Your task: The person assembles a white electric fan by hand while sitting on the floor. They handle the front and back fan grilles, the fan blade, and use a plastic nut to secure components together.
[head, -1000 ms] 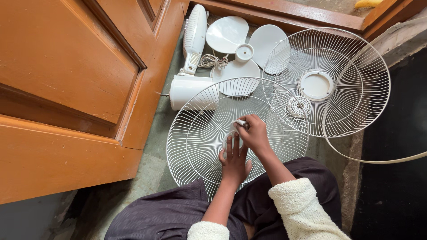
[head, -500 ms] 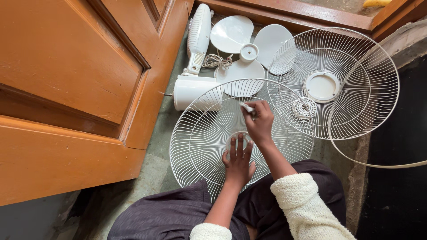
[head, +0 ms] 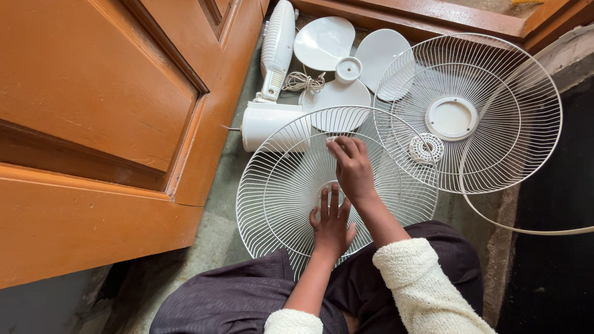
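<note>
Wiping the white fan grille [head: 278,185] on the floor: right hand [head: 352,167], curled around a mostly hidden cloth, has slid outward from the hub, where the flat, open left hand [head: 331,222] presses down. Second grille [head: 495,111] sits right.

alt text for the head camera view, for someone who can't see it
Seen from above, a seated person presses the left hand flat on the hub of a white wire fan guard while the right hand works over its wires. A second guard, fan blades and a motor housing lie nearby beside an orange wooden door.
</note>
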